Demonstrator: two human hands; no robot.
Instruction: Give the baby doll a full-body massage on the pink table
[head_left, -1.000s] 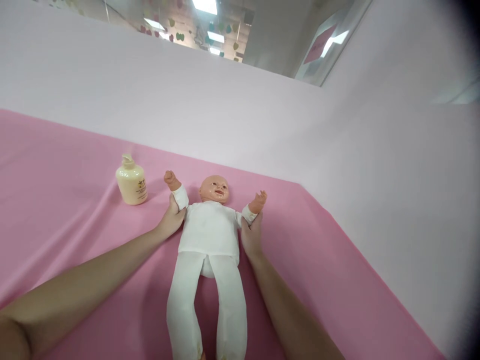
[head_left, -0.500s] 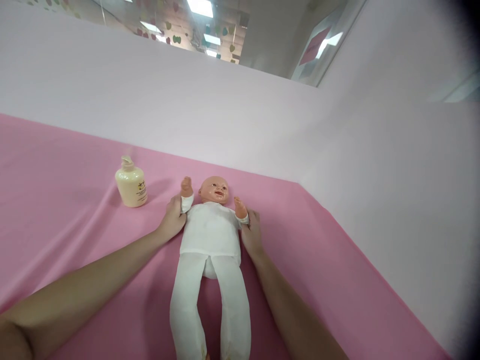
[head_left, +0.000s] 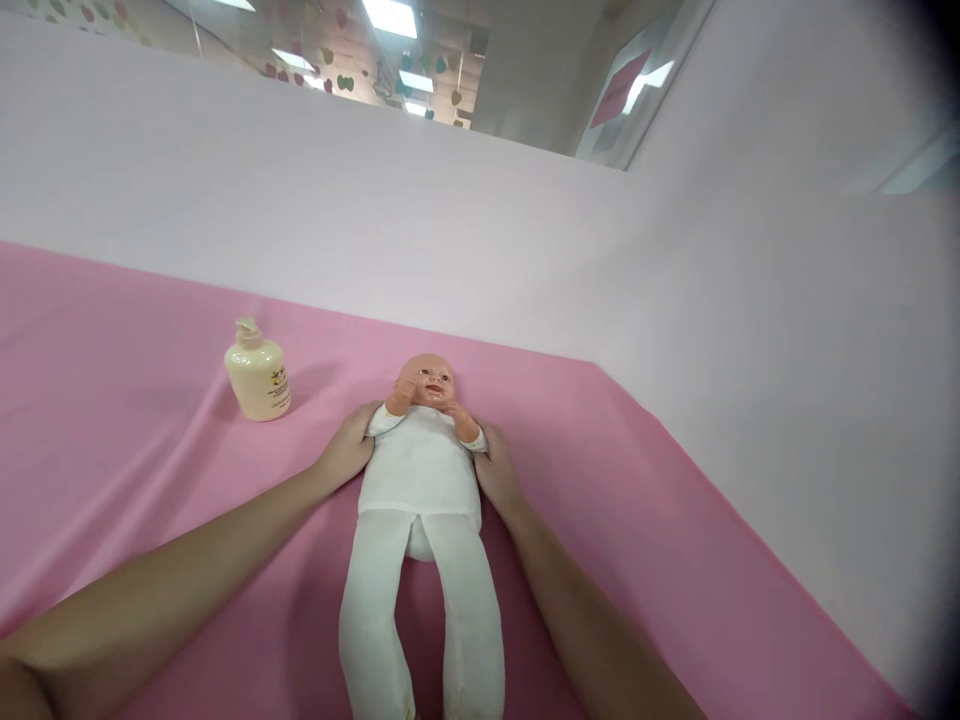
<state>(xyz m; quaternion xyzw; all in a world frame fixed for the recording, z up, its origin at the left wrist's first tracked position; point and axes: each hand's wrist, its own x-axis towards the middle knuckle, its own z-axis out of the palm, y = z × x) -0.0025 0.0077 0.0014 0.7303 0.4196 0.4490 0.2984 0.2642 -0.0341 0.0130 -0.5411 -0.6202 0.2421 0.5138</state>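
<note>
While the doll [head_left: 420,470] lies on its back on the pink cloth [head_left: 637,520], the left hand [head_left: 346,447] and right hand [head_left: 495,468] each wrap around one doll arm, beside a bottle [head_left: 257,372].

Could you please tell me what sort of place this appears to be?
Probably a baby-care training station: a baby doll lies on a pink cloth beside a cream pump bottle, with pale partition walls around.
</note>
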